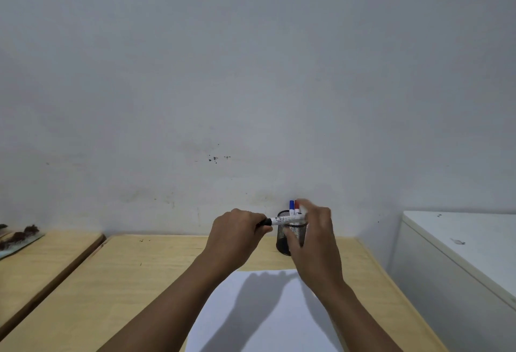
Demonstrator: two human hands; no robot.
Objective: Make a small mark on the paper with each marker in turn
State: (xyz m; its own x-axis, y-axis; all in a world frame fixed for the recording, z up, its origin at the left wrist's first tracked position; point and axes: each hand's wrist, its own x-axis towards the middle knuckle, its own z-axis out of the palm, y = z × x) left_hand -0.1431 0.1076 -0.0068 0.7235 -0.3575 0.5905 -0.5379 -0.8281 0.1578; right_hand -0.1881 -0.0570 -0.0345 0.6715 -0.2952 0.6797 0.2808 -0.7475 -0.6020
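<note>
The marker lies level just below the middle of the frame, held in the air between the two hands, above and in front of the cup. Its barrel is white with black print and its black end sits in the left hand, whose fingers are curled tight around that end. The right hand is at the other end of the barrel, but it is blurred, so I cannot tell how firmly its fingers close on the marker or whether they only touch it. Whether the black end is the cap, still on or half off, is hidden by the left fingers.

I judge the marker light, stiff and smooth: a plastic tube that will not bend but may slip if pinched only at the tip. The best hold is around the white barrel, with the other hand on the black end, pulling straight along its length.

Behind the hands stands a black mesh cup, with a blue marker and a red marker upright in it, side by side. The paper lies lower centre on the table, white and, as far as shows, unmarked, with the hands' shadow across it.
</note>
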